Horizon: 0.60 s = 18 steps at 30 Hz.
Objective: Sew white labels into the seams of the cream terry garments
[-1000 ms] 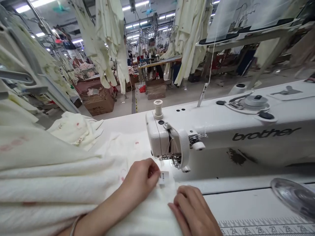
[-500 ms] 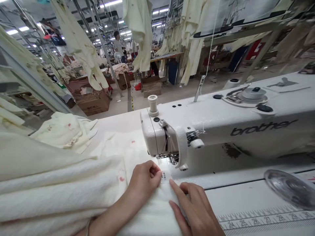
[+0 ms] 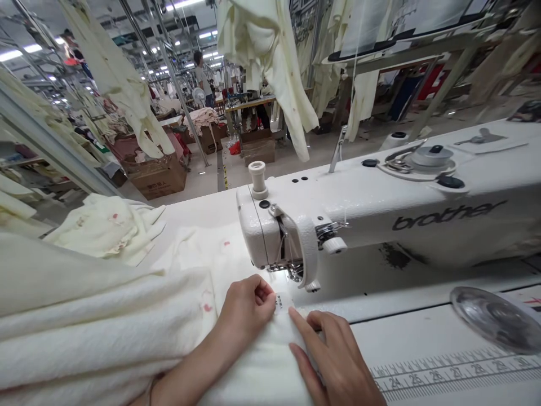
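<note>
A small white label [image 3: 280, 303] with dark print lies on cream fleece fabric [image 3: 262, 361], just in front of the needle area of a white sewing machine [image 3: 274, 231]. My left hand [image 3: 249, 307] is closed in a pinch at the label's left edge, its wrist resting over the fabric. On the other side, my right hand [image 3: 333, 355] lies with fingers apart, the index fingertip touching the label's right edge. The presser foot is partly hidden behind the machine's head.
A crumpled cream garment piece [image 3: 110, 225] with pink marks lies at the left. Right of my hands are a clear round dish [image 3: 494, 318] and a printed ruler strip [image 3: 456, 375]. Cream garments [image 3: 279, 62] hang beyond the machine, and a person [image 3: 203, 79] stands far back.
The hanging garments have shifted, one now farther right behind the machine. The view has moved slightly. My hands keep nearly the same place at the label.
</note>
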Motion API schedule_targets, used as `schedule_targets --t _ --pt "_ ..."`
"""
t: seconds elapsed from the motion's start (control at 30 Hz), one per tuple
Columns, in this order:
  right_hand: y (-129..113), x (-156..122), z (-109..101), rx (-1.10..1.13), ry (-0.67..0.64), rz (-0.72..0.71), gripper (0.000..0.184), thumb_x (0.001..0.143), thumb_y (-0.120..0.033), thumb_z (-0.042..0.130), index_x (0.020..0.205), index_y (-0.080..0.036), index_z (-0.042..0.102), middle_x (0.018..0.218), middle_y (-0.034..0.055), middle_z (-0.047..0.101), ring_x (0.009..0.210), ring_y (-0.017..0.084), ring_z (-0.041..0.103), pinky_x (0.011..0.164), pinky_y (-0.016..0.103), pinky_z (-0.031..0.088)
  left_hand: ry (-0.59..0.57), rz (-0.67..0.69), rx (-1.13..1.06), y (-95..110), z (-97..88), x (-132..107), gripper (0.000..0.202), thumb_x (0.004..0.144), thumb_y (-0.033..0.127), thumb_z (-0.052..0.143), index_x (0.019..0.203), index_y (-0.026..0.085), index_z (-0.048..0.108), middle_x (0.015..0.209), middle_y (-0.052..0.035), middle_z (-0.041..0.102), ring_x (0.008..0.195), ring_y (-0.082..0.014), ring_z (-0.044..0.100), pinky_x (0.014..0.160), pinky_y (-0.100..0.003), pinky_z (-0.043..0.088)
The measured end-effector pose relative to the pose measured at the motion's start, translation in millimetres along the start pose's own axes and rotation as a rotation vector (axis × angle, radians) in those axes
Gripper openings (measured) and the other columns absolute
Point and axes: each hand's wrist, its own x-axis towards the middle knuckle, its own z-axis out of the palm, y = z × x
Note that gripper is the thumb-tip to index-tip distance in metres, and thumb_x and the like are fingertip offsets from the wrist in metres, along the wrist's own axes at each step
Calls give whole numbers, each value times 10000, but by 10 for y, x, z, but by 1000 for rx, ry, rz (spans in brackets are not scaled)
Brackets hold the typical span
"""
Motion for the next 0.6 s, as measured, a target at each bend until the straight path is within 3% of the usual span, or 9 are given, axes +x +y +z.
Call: schedule_targets --t 0.33,0.4,0.47,0.53,0.6 --pt "4 2 14 -19 9 -10 363 937 -176 431 1285 -95 495 974 125 509 898 213 509 759 347 477 -22 46 141 47 -24 -20 51 784 150 539 747 153 574 643 -11 629 567 -145 594 559 -243 475" --pt "13 -3 23 -38 7 -35 368 930 -173 445 1285 -89 496 978 128 505 904 219 507 758 350 476 -26 171 277 49 -96 -92 106 817 136 520 893 137 594 790 -48 665 659 -171 637 621 -281 523" --pt "20 -8 32 -49 6 -57 368 926 -174 455 1279 -79 499 982 132 498 906 221 501 753 349 475 -19 383 431 35 -186 -201 230 848 100 471 1053 123 572 1018 -108 652 849 -201 661 743 -321 554" --pt "20 -9 38 -57 6 -65 366 929 -175 452 1277 -72 498 982 132 493 907 222 492 753 350 474 -35 632 586 9 -260 -315 320 883 81 414 1183 110 523 1224 -151 578 1089 -223 600 891 -330 532" --pt "16 -4 37 -64 18 -72 368 934 -173 441 1282 -64 490 978 131 489 903 220 485 752 351 475 -65 857 738 -25 -293 -396 355 916 101 398 1262 72 470 1308 -168 535 1239 -229 497 1001 -320 471"
